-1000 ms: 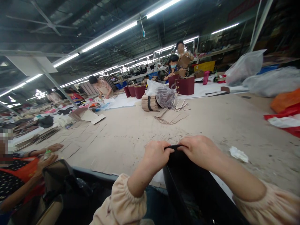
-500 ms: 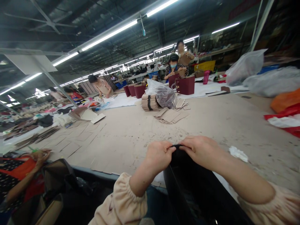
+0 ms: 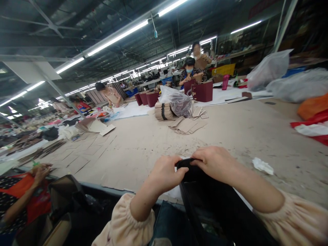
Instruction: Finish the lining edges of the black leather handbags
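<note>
A black bag (image 3: 217, 201) with an open top lies at the table's near edge, running down to the bottom of the view. My left hand (image 3: 166, 174) grips the left corner of its far rim, thumb inside and fingers outside. Close beside it, my right hand (image 3: 212, 162) pinches the same rim between thumb and fingers. Only a short stretch of rim shows between the two hands. The bag's inside is dark, and its near end is cut off by the frame.
Stacked brown pieces (image 3: 164, 112), a clear plastic bag (image 3: 176, 99) and maroon handbags (image 3: 202, 91) stand farther back. Crumpled white paper (image 3: 262, 165) lies to the right. At left, a co-worker's hand (image 3: 41, 172) is near more dark bags (image 3: 64, 194). Other people work beyond the table.
My left hand has slid left along the rim, away from my right hand, and its thumb has lifted apart from its fingers. My right hand has shifted slightly left and up.
</note>
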`<state>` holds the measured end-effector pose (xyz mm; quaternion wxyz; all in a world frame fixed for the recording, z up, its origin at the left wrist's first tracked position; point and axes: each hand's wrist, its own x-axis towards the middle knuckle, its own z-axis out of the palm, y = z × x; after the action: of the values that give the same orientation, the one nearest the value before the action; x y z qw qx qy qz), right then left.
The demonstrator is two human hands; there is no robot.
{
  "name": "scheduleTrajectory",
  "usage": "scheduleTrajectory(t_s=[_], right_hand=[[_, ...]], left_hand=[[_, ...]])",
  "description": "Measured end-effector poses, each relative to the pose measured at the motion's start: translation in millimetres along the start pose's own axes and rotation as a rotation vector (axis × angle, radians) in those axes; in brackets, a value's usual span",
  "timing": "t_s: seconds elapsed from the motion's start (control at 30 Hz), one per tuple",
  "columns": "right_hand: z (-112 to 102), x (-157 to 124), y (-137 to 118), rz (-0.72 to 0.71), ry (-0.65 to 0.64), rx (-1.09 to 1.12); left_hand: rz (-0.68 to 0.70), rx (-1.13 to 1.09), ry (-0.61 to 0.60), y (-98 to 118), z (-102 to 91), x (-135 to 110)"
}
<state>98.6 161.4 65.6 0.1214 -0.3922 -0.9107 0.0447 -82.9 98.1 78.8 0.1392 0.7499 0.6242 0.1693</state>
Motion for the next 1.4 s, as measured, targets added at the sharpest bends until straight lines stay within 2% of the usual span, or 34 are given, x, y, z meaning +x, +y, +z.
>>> scheduleTrajectory(t_s=[0.17,0.6,0.8,1.0,1.2,1.4], right_hand=[[2,2,2,0.028,-0.002,-0.020],[2,4,0,0.066,-0.015,-0.053],[-1,4,-7,0.103,-0.001,-0.083],[-2,5,-10,0.218,-0.017,-0.105],[-3,3,-10,0.245,-0.001,-0.108],[-2,0,-11,0.232,0.025,-0.114]], left_hand=[[-0.016,0.195,0.087,2,3.5,3],[-0.096,0.410,0.062,13,5.2,1],[-0.120,0.503,-0.016,8,-2.4,-2],[-0.115,0.513,-0.053,5,-2.2,17],[-0.171,0.521,-0.022,12,5.3,22],[-0.127,0.504,-0.021,4,6.9,26]])
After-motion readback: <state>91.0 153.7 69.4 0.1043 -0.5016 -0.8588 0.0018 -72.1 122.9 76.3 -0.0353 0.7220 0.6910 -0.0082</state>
